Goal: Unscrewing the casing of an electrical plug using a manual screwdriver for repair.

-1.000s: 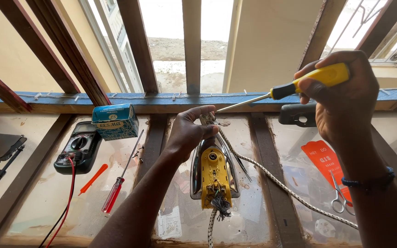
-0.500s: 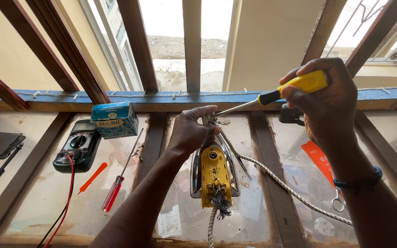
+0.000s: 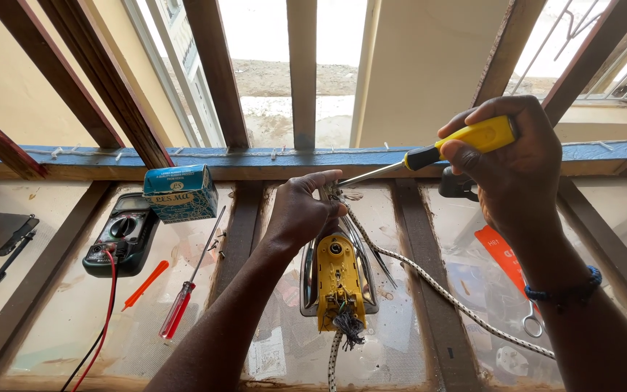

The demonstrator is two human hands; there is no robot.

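My right hand (image 3: 506,163) grips a screwdriver with a yellow and black handle (image 3: 466,141); its metal shaft slants down-left, with the tip at the nose of an opened clothes iron (image 3: 337,279). The iron stands on the workbench with its yellow inner body and loose wires showing at the near end. My left hand (image 3: 300,210) rests on the iron's far tip, fingers curled over it right beside the screwdriver tip. A braided white cord (image 3: 437,287) runs from the iron toward the right.
A multimeter (image 3: 121,234) with a red lead lies at left, a small blue-green box (image 3: 180,192) beside it. A red-handled screwdriver (image 3: 183,301) and an orange piece (image 3: 145,284) lie on the glass top. An orange card (image 3: 506,254) and scissors (image 3: 531,319) sit right.
My right hand has lowered and drawn left, bringing the screwdriver tip down to the iron's nose. My left hand stays on the iron.
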